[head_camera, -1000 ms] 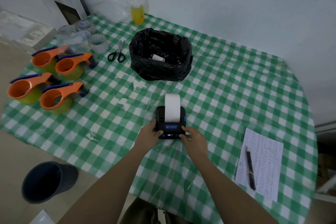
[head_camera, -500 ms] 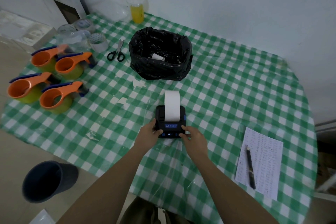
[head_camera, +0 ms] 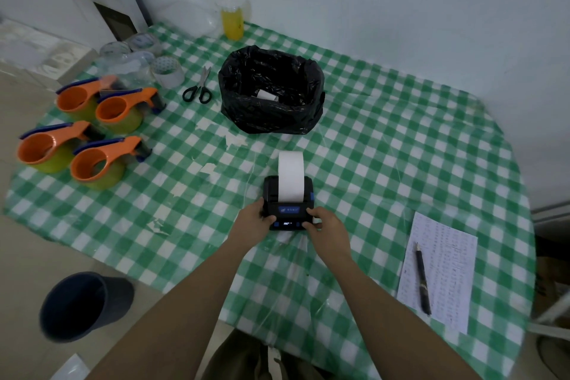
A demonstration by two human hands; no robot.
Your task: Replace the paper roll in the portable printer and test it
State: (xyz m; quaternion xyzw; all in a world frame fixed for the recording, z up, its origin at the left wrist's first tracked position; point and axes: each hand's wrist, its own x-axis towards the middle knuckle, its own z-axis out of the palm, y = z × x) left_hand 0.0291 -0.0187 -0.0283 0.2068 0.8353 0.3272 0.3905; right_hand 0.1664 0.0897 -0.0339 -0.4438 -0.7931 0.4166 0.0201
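A small black portable printer (head_camera: 273, 194) with blue buttons and a lit display sits on the green checked tablecloth (head_camera: 385, 163) near the table's front. A white paper strip (head_camera: 291, 176) rises out of its top and curls away from me. My left hand (head_camera: 254, 219) grips the printer's left side, thumb on its front left corner. My right hand (head_camera: 327, 225) holds the right side, thumb on the front right edge by the buttons. A white roll (head_camera: 267, 95) lies inside a black bag (head_camera: 271, 111) behind the printer.
Several orange tape dispensers (head_camera: 92, 136) and tape rolls (head_camera: 168, 71) crowd the left side. Scissors (head_camera: 199, 88) lie beside the bag. A yellow drink cup (head_camera: 233, 20) stands at the back. A printed sheet (head_camera: 444, 268) with a pen (head_camera: 422, 281) lies right. A dark bin (head_camera: 83, 305) stands on the floor.
The paper strip has come further out of the printer and stands taller. Both hands have stayed on the printer's sides.
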